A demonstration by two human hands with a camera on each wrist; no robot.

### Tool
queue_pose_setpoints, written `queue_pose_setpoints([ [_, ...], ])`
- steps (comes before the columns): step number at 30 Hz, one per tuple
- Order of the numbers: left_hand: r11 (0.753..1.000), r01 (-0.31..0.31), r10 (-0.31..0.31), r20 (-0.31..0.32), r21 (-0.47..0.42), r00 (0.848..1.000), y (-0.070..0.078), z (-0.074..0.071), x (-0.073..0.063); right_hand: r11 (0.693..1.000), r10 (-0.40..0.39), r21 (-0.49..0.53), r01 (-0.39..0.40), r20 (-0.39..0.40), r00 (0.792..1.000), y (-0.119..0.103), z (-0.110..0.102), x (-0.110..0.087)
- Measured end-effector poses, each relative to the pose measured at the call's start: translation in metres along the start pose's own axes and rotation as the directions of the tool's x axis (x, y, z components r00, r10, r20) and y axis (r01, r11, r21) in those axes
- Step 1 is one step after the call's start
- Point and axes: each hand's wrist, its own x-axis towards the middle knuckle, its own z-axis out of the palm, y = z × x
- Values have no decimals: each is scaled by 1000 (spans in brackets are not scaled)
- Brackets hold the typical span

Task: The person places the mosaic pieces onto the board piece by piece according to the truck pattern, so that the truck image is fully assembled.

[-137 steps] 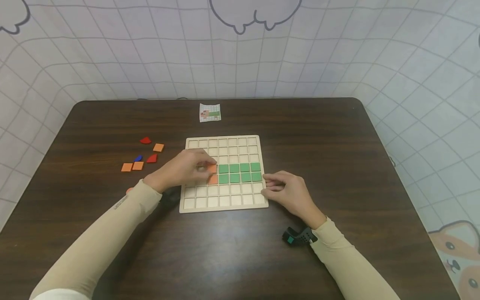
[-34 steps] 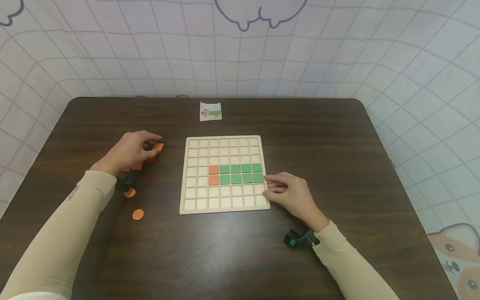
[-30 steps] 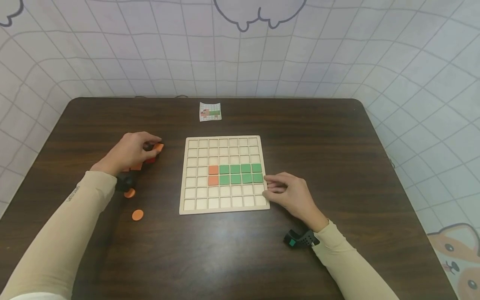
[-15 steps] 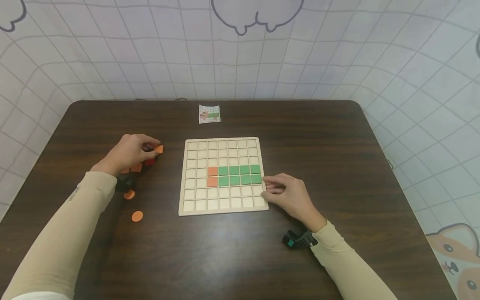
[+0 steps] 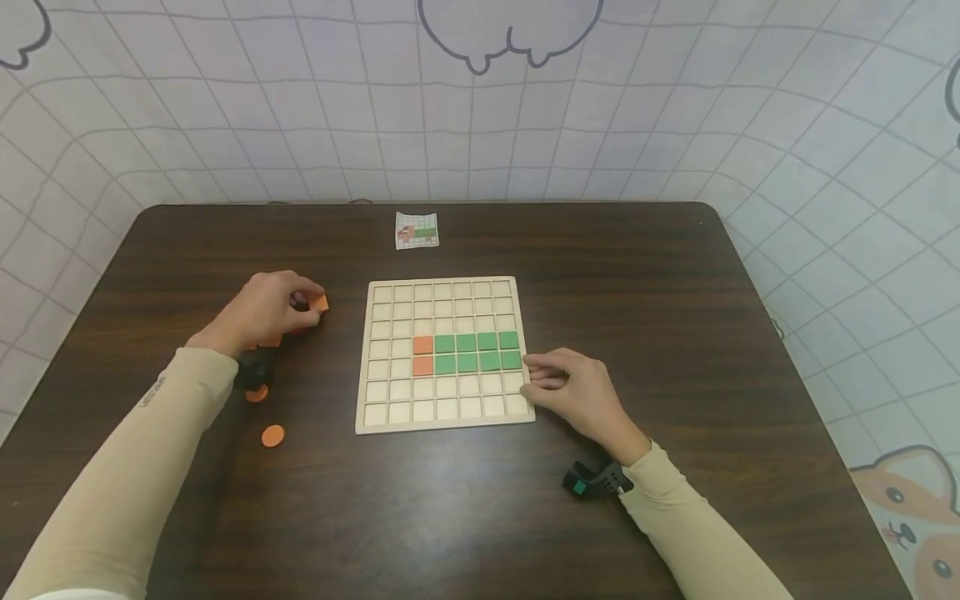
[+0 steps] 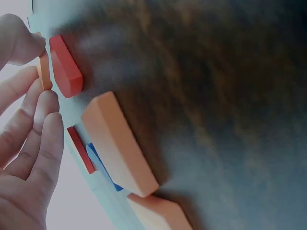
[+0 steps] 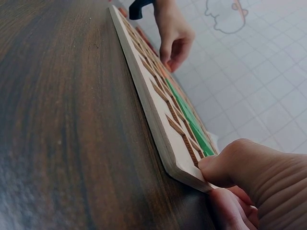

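My left hand (image 5: 262,312) pinches an orange square tile (image 5: 320,303) between thumb and fingertips, left of the board. In the left wrist view that tile (image 6: 44,72) stands on edge between the fingers, beside a red rounded piece (image 6: 65,67). My right hand (image 5: 579,390) grips the right edge of the wooden grid board (image 5: 442,427), thumb on top and fingers beneath in the right wrist view. On the board lie two rows of green tiles (image 5: 466,342), with two orange tiles (image 5: 423,344) at their left end.
Under and behind the left hand lie more pieces: orange squares (image 6: 120,148), a blue one (image 6: 103,167) and another red one (image 6: 81,151). Two orange discs (image 5: 273,435) sit nearer the front. A small printed card (image 5: 417,231) lies beyond the board.
My left hand has left the orange tiles on the board, gone left to the loose pieces and taken hold of an orange square tile. My right hand stays at the board's edge.
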Motion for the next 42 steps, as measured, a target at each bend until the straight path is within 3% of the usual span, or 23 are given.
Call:
queue_pose_setpoints([
  [14, 999, -53, 53, -59, 1, 997, 4, 10, -7, 999, 19, -27, -18, 20, 1000, -1, 2, 1],
  [20, 993, -114, 114, -74, 2, 991, 17, 12, -4, 999, 45, -15, -45, 12, 999, 1, 3, -1],
  [29, 988, -151, 149, -91, -12, 985, 37, 16, -1, 999, 39, -18, -39, 8, 999, 4, 3, 0],
  [36, 972, -227, 220, -113, -55, 969, 50, 17, 5, 999, 51, -16, -51, -1, 999, 1, 3, -1],
  [42, 965, -259, 253, -120, -38, 960, 59, 16, 5, 999, 41, -20, -40, 3, 999, -2, 4, 1],
])
